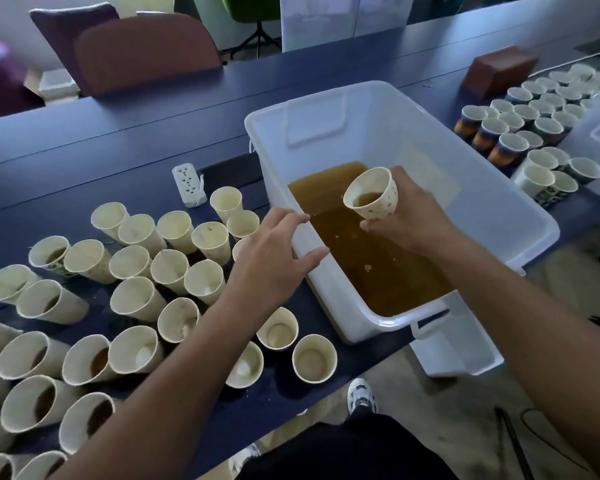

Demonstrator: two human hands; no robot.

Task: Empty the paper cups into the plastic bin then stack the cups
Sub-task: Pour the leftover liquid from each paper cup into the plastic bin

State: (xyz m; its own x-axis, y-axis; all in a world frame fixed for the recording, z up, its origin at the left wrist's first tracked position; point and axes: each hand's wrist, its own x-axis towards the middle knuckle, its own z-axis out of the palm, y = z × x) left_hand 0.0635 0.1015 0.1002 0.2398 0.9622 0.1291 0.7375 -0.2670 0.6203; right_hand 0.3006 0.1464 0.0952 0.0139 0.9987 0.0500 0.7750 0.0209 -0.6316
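Leftmost, your crowd of paper cups (136, 299) covers the dark blue counter (153, 116), most standing upright with open mouths; several near the left edge hold brown liquid, and others closer to the middle look empty. A white power strip (187, 184) lies just behind them.

Next, your left forearm reaches in from the lower edge, angled up and to the right across those cups. Your left hand (271, 251) hovers palm down at the near-left rim of the plastic bin (499, 188), its fingers (291, 216) spread and slightly bent, holding nothing; whether the thumb tip touches the rim you cannot tell.

Then comes the bin itself, translucent white, sitting on the counter with a pool of brown liquid (378, 265) across its bottom.

Over that pool, your right hand (413, 216) grips one cup (371, 199) from behind and below, fingers curled round its wall. It is tilted with its mouth toward you and to the left, a little brown liquid inside. Your right forearm runs back toward the lower right corner.

Farthest right, a second group of printed cups (534, 129) stands upright beyond the bin, beside a brown box (499, 71).
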